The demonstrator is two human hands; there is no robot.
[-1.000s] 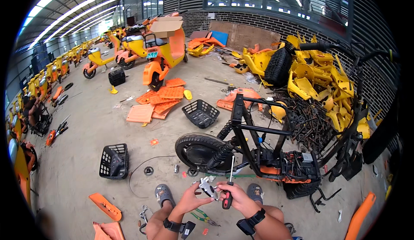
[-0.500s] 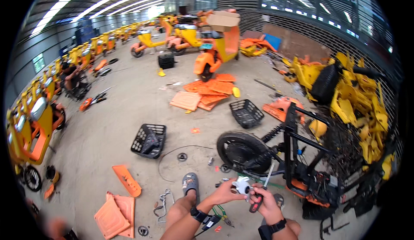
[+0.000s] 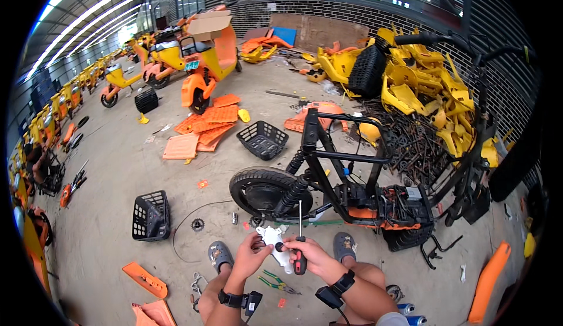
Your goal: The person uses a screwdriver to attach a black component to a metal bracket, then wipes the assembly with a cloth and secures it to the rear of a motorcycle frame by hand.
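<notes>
Head cam: L hand (image 3: 251, 257) pinches irregular silver-white metal part (image 3: 271, 235) above grey concrete floor (image 3: 105, 209); R hand (image 3: 312, 255) is clamped on red-black-handled screwdriver (image 3: 300, 262). Loose L pinch could poss. drop part. Beyond: black metal scooter frame (image 3: 329, 192), then heaped yellow plastic panels (image 3: 404, 85) nr floor's far R edge.

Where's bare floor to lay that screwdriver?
Bare floor for the screwdriver: between the nearest black basket and the leftmost scooters, or between that basket and the stacked orange panels. Crowded: between the legs (pliers); beyond the scooter frame (yellow panels).
</notes>
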